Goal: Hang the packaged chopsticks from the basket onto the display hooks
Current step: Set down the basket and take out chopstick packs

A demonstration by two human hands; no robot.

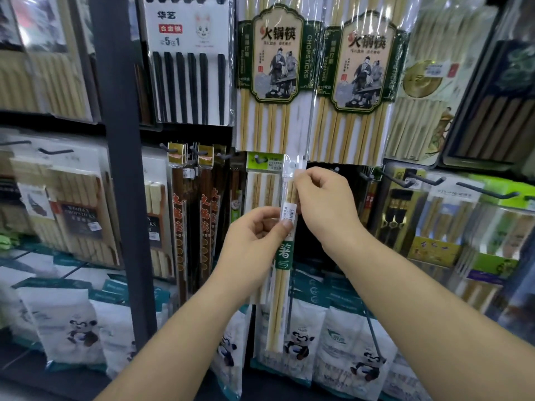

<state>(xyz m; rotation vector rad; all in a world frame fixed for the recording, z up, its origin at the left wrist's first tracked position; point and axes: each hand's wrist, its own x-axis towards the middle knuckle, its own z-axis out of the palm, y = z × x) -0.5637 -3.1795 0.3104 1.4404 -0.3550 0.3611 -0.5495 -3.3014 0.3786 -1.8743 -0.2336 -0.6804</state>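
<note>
A slim clear pack of pale bamboo chopsticks (282,287) with a green label hangs upright in front of the display, held by both hands. My left hand (254,241) pinches it at the barcode sticker in the middle. My right hand (321,204) pinches its upper part just below the white hang tab (298,164), which sits at the level of the hook row. A similar pack with a green header (260,180) hangs right behind it to the left. The hook behind the tab is hidden. No basket is in view.
Large hot-pot chopstick packs (275,76) hang above. Dark wooden packs (179,215) hang to the left beside a dark upright post (121,169). Bare black hooks (405,180) stick out to the right over boxed sets. White panda-printed bags (301,351) fill the shelf below.
</note>
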